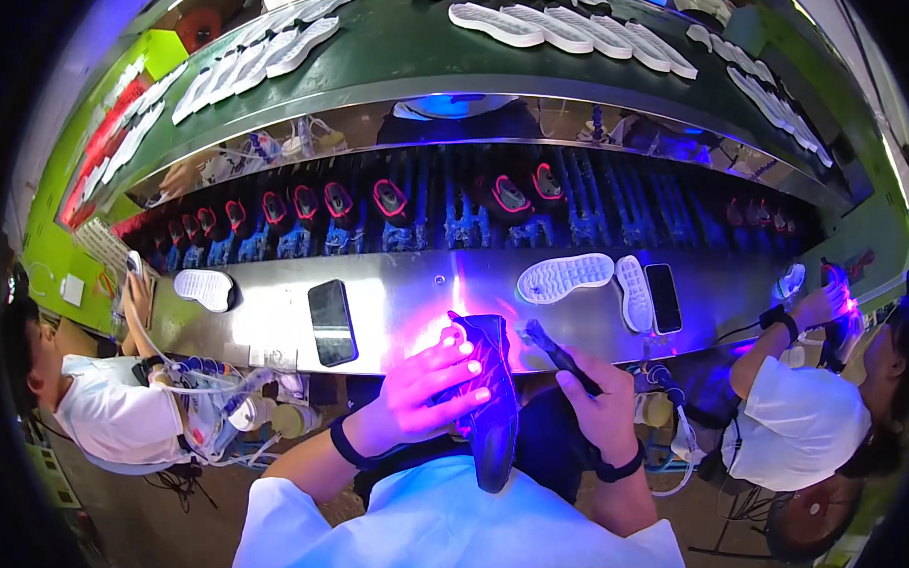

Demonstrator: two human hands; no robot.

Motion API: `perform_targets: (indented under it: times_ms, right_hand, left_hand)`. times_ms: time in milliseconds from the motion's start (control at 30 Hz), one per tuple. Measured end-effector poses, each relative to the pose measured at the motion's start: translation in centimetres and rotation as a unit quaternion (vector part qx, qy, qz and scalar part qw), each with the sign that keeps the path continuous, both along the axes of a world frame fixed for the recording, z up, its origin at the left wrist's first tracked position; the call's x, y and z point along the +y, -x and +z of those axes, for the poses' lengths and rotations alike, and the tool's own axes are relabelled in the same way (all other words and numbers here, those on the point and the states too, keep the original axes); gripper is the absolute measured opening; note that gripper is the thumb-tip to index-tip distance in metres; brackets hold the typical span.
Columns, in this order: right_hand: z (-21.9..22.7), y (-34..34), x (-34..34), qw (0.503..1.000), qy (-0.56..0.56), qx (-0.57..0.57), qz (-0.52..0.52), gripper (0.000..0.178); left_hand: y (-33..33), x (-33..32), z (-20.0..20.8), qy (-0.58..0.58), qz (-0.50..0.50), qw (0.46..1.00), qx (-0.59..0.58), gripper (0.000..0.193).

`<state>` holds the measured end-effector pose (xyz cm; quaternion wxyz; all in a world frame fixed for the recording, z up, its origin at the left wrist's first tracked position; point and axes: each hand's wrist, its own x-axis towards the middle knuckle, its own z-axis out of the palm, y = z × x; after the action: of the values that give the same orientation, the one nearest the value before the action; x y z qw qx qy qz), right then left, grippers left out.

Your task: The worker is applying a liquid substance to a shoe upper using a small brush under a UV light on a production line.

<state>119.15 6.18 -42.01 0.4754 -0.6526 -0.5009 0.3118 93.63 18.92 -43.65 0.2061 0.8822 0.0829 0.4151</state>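
Observation:
In front of my chest a black shoe upper [493, 431] stands on end, lit by purple and pink light. My left hand [421, 391] grips it from the left side, fingers spread across its face. To the right of the upper, my right hand [607, 401] is closed round the dark handle of a brush [567, 363]. The brush's tip points up and left, and lies apart from the upper in this view. White shoe soles [565, 278] rest on the metal bench beyond my right hand. One of them leans beside a dark phone [663, 297].
Another phone [332, 323] and a white sole [204, 288] lie on the bench to the left. Behind, a rack [417, 198] carries several dark uppers. A green conveyor [393, 52] with many soles runs above it. Co-workers sit left [120, 408] and right [800, 421].

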Motion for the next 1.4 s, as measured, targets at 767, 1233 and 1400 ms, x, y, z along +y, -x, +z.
perform_targets:
  times_ms: [767,1233,1400]
  right_hand:
    - [-3.0,-1.8,-3.2,0.985,0.146,0.088,0.04,0.035]
    - [-5.1,-2.5,-6.0,0.973,0.136,0.18,0.046,0.035]
    - [-5.7,-1.7,-7.2,0.96,0.156,0.229,0.053,0.036]
  left_hand:
    - [-0.9,0.2,-1.3,-0.137,-0.011,0.983,0.12,0.048]
    - [-2.3,-0.4,-3.1,0.026,0.077,0.985,0.155,0.056]
    - [-2.0,-1.5,-3.4,0.063,0.122,0.978,0.155,0.06]
